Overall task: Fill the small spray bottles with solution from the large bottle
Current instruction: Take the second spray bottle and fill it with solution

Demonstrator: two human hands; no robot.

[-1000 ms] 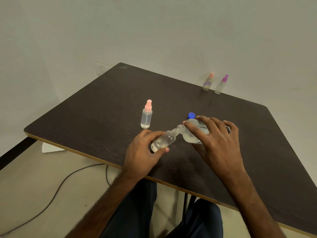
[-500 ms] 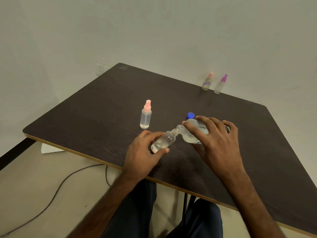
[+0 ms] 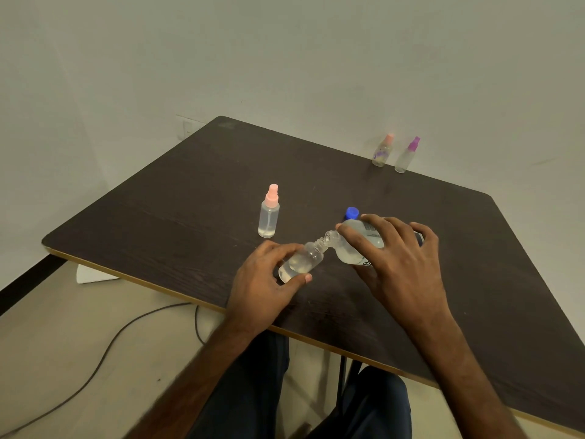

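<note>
Two hands work close to the front edge of the dark wood-grain table point(image 3: 190, 201), whose pale trim runs just under my wrists. Bare tabletop lies open to the left, toward the far side and out to the right. One capped pink-topped spray bottle point(image 3: 269, 217) stands upright just beyond my left hand point(image 3: 262, 280), not touching it. A blue cap point(image 3: 352, 213) sits on the table just beyond the large bottle point(image 3: 354, 248). A pink-topped bottle point(image 3: 382, 152) and a purple-topped bottle point(image 3: 406, 156) stand side by side at the far edge, well apart from the work. Grip: my left hand curls round the uncapped small spray bottle point(image 3: 300, 263), thumb on its near side. It is tilted, neck pointing up and to the right, with clear liquid in its lower part. My right hand point(image 3: 402, 267) wraps over the large bottle from above, fingers spread across the label. The bottle is tipped so its open mouth meets the small bottle's neck. Whether liquid is running, I cannot tell. Room: plain pale wall point(image 3: 316, 58), a wall plate point(image 3: 186, 129) at the table's far left corner, and a pale floor point(image 3: 63, 343). A dark cable point(image 3: 104, 353) crosses the floor and a white scrap point(image 3: 91, 275) lies under the front left edge. My dark trousers point(image 3: 253, 391) show below the table.
</note>
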